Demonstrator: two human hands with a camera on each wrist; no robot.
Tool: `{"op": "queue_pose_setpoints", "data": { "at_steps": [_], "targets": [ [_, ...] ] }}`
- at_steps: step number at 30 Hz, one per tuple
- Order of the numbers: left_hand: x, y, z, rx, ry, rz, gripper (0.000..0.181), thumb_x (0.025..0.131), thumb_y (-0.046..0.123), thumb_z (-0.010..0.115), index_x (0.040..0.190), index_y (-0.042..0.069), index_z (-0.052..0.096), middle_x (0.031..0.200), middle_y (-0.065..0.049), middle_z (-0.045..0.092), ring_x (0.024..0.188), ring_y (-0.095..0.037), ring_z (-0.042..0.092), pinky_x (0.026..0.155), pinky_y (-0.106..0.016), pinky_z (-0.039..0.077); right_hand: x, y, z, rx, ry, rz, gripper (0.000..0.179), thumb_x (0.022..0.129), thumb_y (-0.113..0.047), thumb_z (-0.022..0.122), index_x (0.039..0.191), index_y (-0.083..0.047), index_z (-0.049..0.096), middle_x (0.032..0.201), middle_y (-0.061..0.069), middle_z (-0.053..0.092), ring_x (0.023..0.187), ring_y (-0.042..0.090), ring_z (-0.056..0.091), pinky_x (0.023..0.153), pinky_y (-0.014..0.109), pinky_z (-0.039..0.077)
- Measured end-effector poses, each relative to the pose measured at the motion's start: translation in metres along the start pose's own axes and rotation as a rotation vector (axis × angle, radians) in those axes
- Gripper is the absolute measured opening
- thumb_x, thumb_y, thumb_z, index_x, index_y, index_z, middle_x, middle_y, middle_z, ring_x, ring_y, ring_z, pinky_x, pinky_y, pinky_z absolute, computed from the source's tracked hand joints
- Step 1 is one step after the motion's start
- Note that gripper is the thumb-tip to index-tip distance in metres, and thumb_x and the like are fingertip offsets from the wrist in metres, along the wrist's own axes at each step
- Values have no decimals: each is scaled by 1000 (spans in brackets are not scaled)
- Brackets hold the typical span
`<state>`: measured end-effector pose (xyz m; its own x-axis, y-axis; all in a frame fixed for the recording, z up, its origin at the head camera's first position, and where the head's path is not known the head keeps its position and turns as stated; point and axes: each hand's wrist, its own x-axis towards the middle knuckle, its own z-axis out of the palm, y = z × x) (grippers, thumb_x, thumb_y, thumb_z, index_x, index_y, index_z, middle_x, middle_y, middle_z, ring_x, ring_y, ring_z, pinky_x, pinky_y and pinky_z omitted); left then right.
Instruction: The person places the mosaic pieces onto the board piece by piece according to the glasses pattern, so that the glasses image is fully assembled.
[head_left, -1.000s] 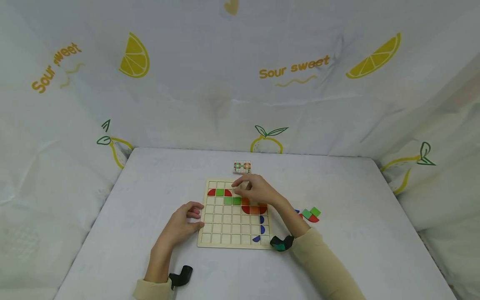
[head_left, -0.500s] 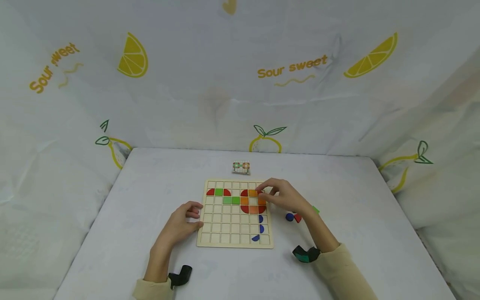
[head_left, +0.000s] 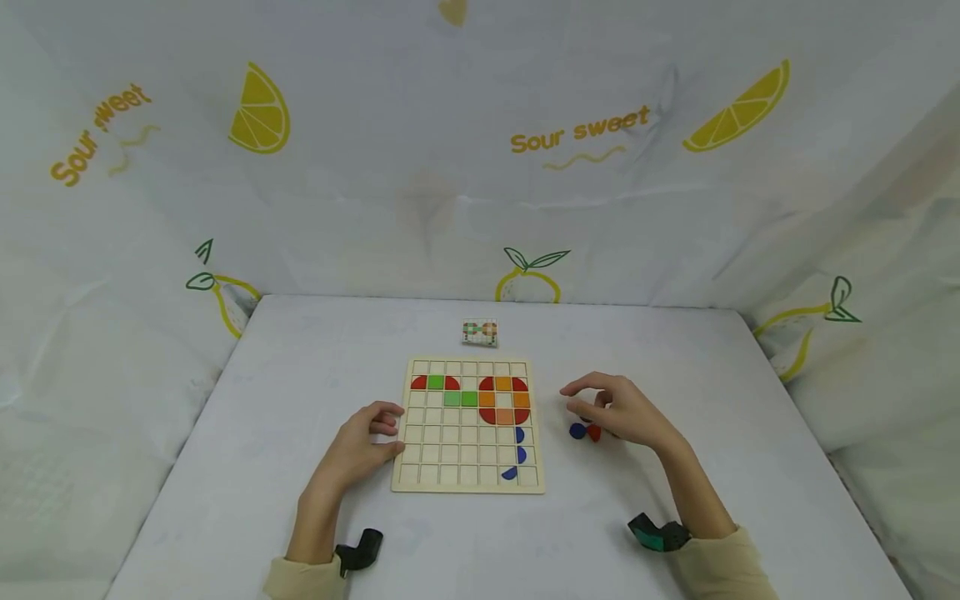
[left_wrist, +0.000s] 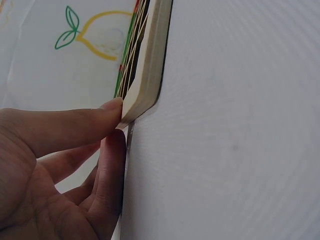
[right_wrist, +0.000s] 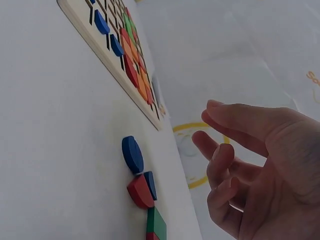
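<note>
A square wooden grid board (head_left: pixel 452 453) lies on the table, with red, green, orange and blue flat pieces in its cells. My left hand (head_left: pixel 362 446) touches the board's left edge with thumb and fingers spread apart. In the left wrist view its thumb (left_wrist: pixel 75 127) presses the board's rim close to the corner. My right hand (head_left: pixel 626 412) hovers right of the board, fingers loosely bent and nothing between them. Below it lie a blue round piece (head_left: pixel 577 431) and a red piece (head_left: pixel 594 432). The right wrist view also shows a green piece (right_wrist: pixel 157 223) and another blue piece (right_wrist: pixel 150 185).
Behind the board lies a small pattern card (head_left: pixel 479 332) printed with coloured shapes. A white table (head_left: pixel 315 333) carries everything, backed by a white curtain (head_left: pixel 420 217) with lemon prints. Each wrist wears a black device, such as the wrist camera (head_left: pixel 360 550).
My right hand has moved away from the board's upper cells, rightward to above the loose pieces. A red piece now fills the board's upper right corner of the orange ring. My left hand stays put.
</note>
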<state>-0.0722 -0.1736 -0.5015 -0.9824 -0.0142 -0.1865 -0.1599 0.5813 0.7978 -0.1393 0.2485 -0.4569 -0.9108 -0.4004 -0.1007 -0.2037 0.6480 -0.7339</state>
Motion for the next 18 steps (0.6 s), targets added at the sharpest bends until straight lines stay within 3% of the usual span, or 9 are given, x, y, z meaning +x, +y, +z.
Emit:
{"op": "queue_pose_setpoints", "data": {
  "at_steps": [11,18],
  "targets": [
    [0,1,-1,0,-6,-8,49,85,-1,85,131,8,70,116,-8,70,108,-21,70,94,-38,55,-24,26,-30,-8,-3,-23,24,98,-16,79,121,-8,79,125,19,76,61,10,56,56,24,46],
    [0,1,-1,-2,-8,-1,48,85,-1,85,131,7,69,116,-9,70,108,-21,70,92,-37,56,-35,44,-47,10,-28,21,31,92,-9,82,123,-7,78,125,20,74,59,7,49,57,24,41]
  ]
}}
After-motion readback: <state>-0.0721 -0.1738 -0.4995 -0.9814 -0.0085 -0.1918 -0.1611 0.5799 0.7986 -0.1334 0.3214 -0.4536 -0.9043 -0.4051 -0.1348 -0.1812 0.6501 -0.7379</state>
